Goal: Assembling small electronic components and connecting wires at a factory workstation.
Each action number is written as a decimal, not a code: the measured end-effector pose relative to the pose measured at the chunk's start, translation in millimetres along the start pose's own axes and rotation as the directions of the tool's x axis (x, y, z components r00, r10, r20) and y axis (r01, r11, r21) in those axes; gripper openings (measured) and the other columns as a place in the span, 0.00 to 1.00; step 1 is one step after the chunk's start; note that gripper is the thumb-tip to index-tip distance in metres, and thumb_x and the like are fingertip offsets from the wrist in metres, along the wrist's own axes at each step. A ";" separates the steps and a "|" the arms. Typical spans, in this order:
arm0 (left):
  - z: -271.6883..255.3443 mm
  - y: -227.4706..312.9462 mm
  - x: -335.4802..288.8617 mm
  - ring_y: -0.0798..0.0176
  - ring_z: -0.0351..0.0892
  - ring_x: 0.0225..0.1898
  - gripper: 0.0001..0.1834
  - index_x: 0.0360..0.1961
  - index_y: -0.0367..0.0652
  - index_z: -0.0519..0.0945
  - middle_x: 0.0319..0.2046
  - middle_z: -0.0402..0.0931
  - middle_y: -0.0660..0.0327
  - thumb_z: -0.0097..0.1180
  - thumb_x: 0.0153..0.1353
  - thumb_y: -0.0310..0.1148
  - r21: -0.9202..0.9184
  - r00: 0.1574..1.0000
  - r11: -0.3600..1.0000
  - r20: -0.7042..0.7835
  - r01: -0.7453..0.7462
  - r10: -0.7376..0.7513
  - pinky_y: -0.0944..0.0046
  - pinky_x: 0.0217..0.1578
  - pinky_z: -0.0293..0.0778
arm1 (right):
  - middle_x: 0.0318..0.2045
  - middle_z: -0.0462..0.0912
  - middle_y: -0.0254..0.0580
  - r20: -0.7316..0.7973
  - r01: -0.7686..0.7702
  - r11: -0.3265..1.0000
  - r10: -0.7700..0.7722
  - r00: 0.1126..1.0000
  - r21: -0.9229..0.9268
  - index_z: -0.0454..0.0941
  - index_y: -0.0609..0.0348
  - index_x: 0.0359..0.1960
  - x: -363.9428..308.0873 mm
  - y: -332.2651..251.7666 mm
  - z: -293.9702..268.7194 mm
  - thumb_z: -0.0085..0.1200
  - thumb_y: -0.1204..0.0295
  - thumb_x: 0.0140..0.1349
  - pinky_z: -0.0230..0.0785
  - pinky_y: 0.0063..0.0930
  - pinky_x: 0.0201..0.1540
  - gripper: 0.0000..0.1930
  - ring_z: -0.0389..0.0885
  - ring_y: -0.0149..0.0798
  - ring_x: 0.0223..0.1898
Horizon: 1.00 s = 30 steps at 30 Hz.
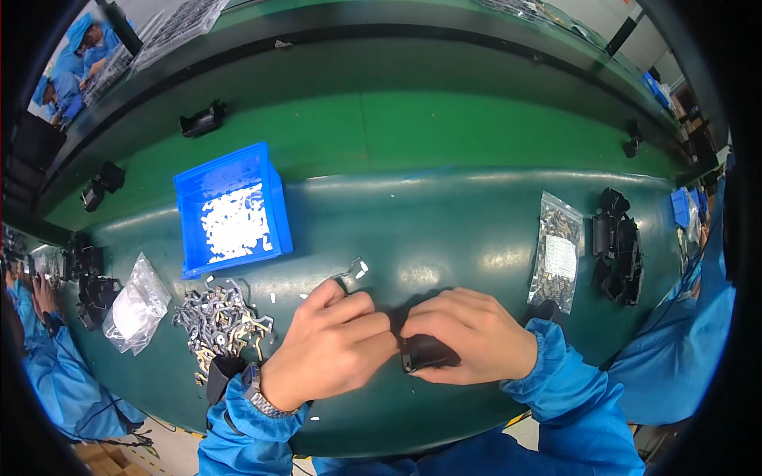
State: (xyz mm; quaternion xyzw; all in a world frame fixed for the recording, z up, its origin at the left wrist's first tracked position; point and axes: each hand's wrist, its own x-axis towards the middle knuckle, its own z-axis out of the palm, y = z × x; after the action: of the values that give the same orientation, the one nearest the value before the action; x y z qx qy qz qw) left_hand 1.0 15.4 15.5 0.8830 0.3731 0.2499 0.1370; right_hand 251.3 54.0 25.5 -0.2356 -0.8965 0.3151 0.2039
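Observation:
My right hand (472,337) is closed around a black plastic part (431,354), just right of the middle of the table. My left hand (337,341) presses against the part's left side with its fingers curled in a pinch; what lies between those fingertips is hidden. Beside my left wrist lies a pile of small grey and tan flex cables (222,321). One loose cable (346,274) rests beyond my left hand, close to small white pieces (362,270). Farther back, a blue bin (278,210) holds many white pieces.
A clear bag of small parts (556,258) lies on the right, beside black plastic housings (617,246). On the left are another clear bag (136,309) and more black housings (97,293). A green belt (413,131) runs behind, carrying a black part (203,119). Co-workers in blue sit at both sides.

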 end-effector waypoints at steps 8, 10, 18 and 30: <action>2.0 3.2 -1.5 0.64 0.76 0.32 0.09 0.24 0.51 0.85 0.27 0.77 0.71 0.76 0.42 0.33 0.033 1.000 0.999 -0.019 0.020 -0.020 0.58 0.35 0.63 | 0.47 0.85 0.39 0.002 -0.026 1.000 0.026 1.000 -0.003 0.80 0.52 0.53 0.3 -0.1 -0.2 0.77 0.64 0.51 0.78 0.38 0.49 0.27 0.86 0.46 0.44; 0.2 3.9 0.0 0.64 0.76 0.32 0.09 0.24 0.51 0.86 0.27 0.77 0.71 0.76 0.42 0.33 0.035 0.999 0.999 -0.029 0.025 -0.024 0.58 0.34 0.63 | 0.47 0.85 0.39 -0.034 -0.026 0.999 0.027 0.999 0.018 0.80 0.52 0.52 -0.2 -0.7 -0.4 0.77 0.63 0.51 0.78 0.38 0.49 0.27 0.86 0.45 0.44; -2.9 6.6 1.9 0.64 0.76 0.32 0.09 0.26 0.51 0.88 0.27 0.79 0.72 0.76 0.42 0.32 0.061 0.994 0.995 -0.078 0.075 -0.070 0.58 0.34 0.63 | 0.46 0.86 0.38 0.022 -0.034 0.999 0.034 0.999 0.005 0.82 0.52 0.53 0.9 -1.4 -1.9 0.78 0.63 0.50 0.76 0.37 0.48 0.28 0.85 0.45 0.43; -7.7 0.7 3.0 0.61 0.79 0.38 0.12 0.37 0.53 0.92 0.39 0.81 0.69 0.79 0.50 0.39 -0.255 0.997 0.967 -0.062 0.026 -0.043 0.59 0.38 0.70 | 0.61 0.81 0.31 0.135 0.003 0.999 0.002 0.991 -0.036 0.84 0.44 0.60 -4.5 11.4 -16.3 0.80 0.64 0.44 0.63 0.48 0.64 0.36 0.75 0.46 0.64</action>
State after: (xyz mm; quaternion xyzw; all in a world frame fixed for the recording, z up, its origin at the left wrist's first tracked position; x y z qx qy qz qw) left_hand -0.9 17.5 23.3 0.8426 0.3577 0.3227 0.2407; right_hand 266.7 67.0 28.7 -0.2172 -0.9138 0.3140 0.1386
